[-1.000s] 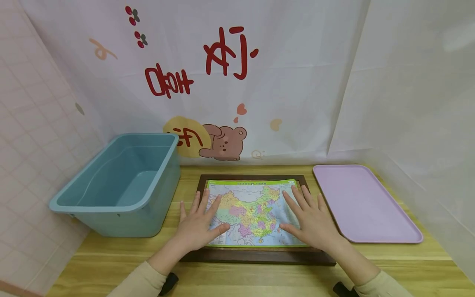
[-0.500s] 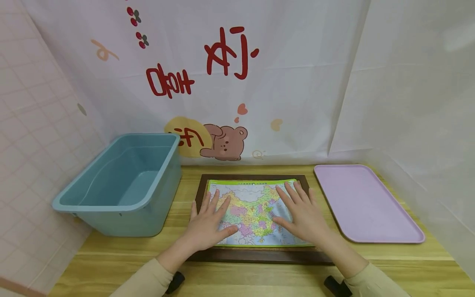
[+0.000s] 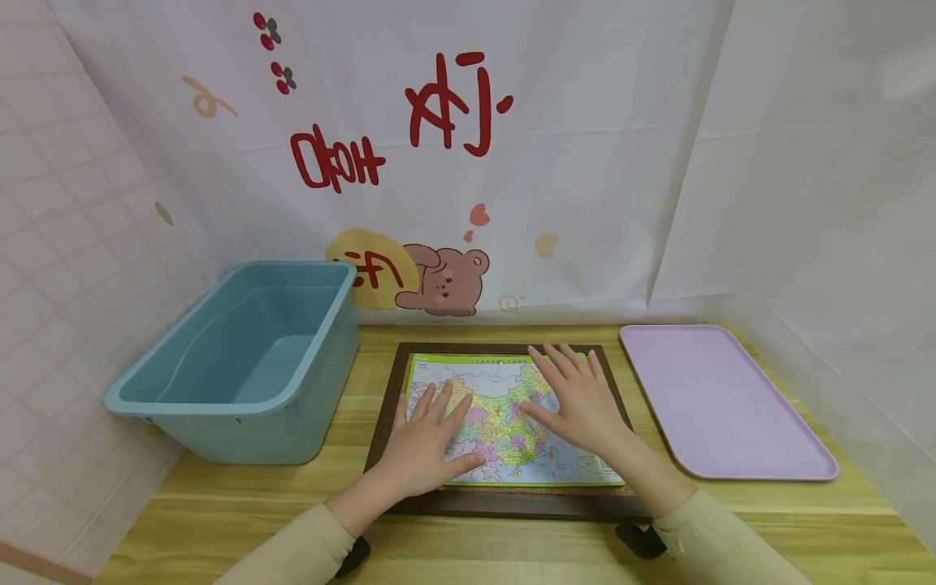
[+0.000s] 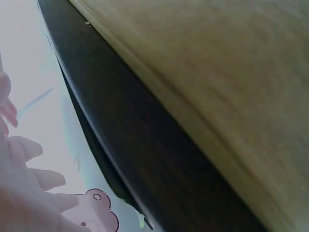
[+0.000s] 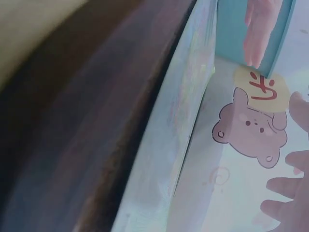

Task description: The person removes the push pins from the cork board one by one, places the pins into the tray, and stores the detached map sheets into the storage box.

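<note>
- Midway along the wood-grain counter [image 3: 475, 556], a colourful map [image 3: 500, 426] with a green border is lying inside a dark brown frame [image 3: 512, 504].
- Over the map's left part, the left hand [image 3: 424, 451] is facing palm down; its fingers are spreading loosely and holding nothing.
- Over the map's right part, the right hand [image 3: 581, 406] is reaching a little farther toward the top border, its fingers also spreading and grasping nothing; whether either hand is touching the map, I cannot tell.
- Left of the frame, a blue tub [image 3: 292, 435] is standing on the counter.
- Right of the frame, a lilac tray [image 3: 731, 406] is lying flat.
- Behind everything, a pale sheet [image 3: 592, 162] is hanging, showing red characters and a pink bear [image 3: 449, 280].
</note>
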